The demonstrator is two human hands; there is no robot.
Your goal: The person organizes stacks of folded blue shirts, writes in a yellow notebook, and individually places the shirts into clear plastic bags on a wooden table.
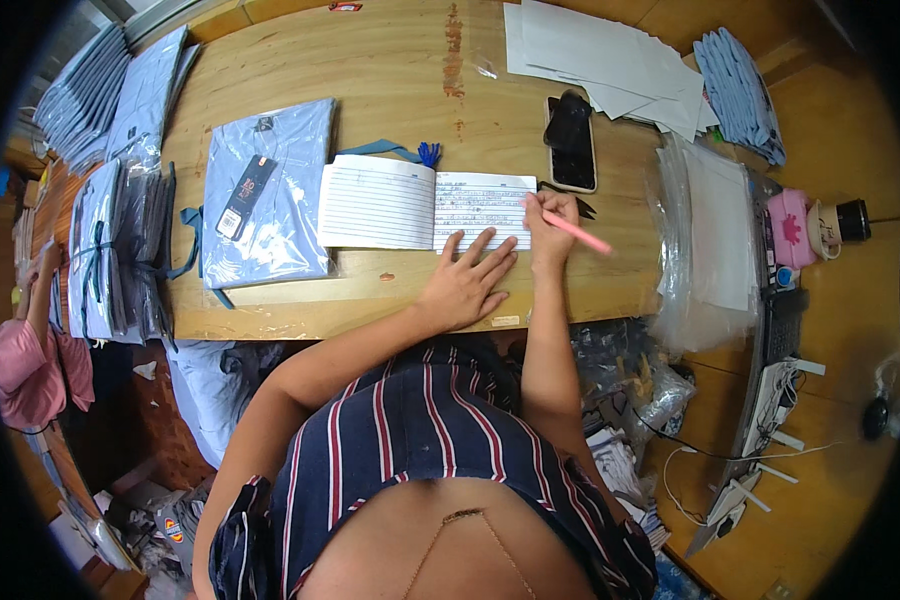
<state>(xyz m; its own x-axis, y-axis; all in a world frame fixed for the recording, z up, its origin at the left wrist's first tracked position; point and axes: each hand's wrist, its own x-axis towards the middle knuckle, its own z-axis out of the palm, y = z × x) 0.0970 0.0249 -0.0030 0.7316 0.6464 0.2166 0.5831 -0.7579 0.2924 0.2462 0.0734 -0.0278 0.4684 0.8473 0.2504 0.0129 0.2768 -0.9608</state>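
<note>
An open lined notebook (378, 205) lies on the wooden table (410, 300); its right page carries handwriting, while its left page shows only ruled lines. My left hand (468, 282) rests flat with fingers spread, the fingertips on the lower edge of the right page. A pink pen (582, 231) is pinched in my right hand (550, 226), at that page's right edge. To the notebook's left is a folded light-blue shirt (290, 200) in clear plastic, with a dark tag (246, 198) on it. Whether the pen tip touches paper is hidden by my fingers.
Bundled, bagged shirts (120, 250) stand at the left. A phone (572, 160) with a dark object on it and small black scissors (582, 207) lie beyond my right hand. White paper sheets (600, 55) and plastic bags (705, 240) lie rightward. Another person's pink sleeve (25, 365) shows far left.
</note>
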